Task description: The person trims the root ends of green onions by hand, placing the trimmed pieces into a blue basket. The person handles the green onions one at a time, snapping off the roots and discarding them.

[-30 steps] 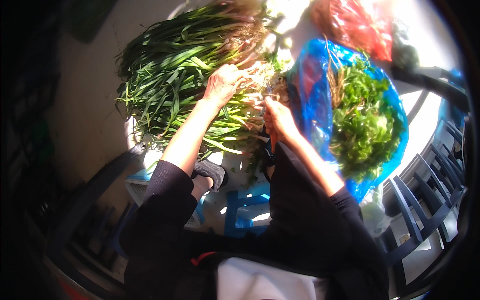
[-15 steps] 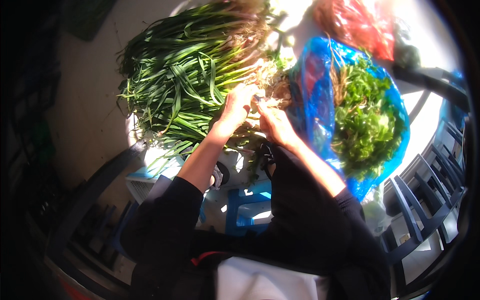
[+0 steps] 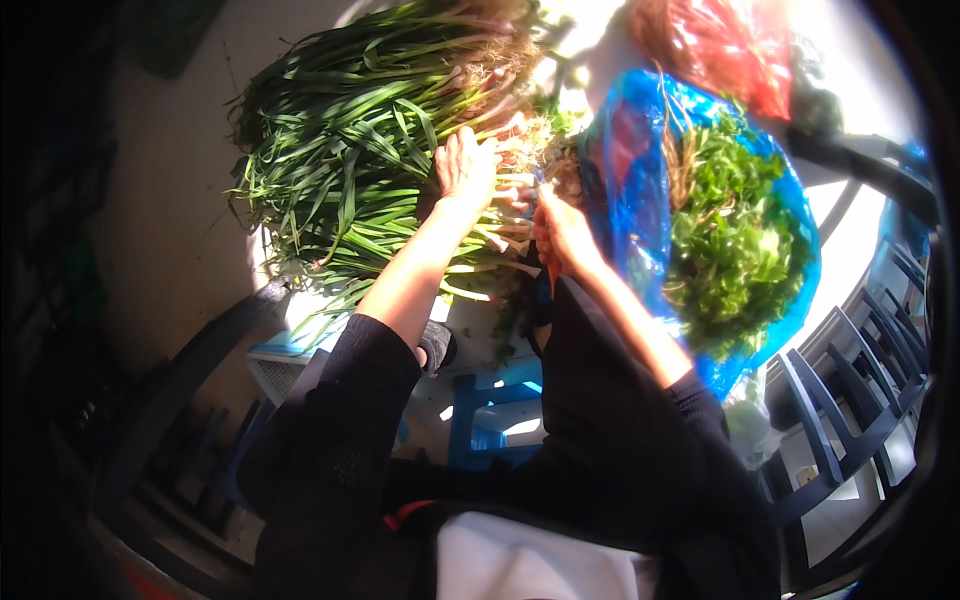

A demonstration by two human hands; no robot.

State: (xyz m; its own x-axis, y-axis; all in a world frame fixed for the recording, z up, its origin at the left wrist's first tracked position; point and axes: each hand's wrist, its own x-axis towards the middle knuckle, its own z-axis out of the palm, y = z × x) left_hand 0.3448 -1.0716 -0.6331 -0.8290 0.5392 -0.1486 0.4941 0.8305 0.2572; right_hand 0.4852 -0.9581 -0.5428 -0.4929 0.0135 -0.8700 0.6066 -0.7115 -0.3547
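Note:
A large heap of green garlic point(image 3: 340, 165), long leaves to the left and pale, rooted ends to the right, lies in front of me. My left hand point(image 3: 465, 170) rests on the stalks near their pale ends, fingers stretched out over them. Close by on the right, my right hand point(image 3: 562, 232) is closed round a small knife point(image 3: 540, 176). Its blade points away from me and the orange handle end sticks out below the fist. Several trimmed-looking stalks point(image 3: 495, 238) lie just below my left hand. Bright sunlight washes out detail at the roots.
To the right stands a blue plastic bag point(image 3: 632, 215) full of leafy greens point(image 3: 735, 240). A red plastic bag point(image 3: 735, 60) lies beyond it. Blue stools point(image 3: 465, 420) are under my legs, dark chair slats point(image 3: 845, 400) at the right, and a white-and-blue crate point(image 3: 280, 365) at the left.
My hands were together at the root ends. Now the left has moved up and left onto the stalks, while the right has drawn slightly right with the knife, leaving a gap between them.

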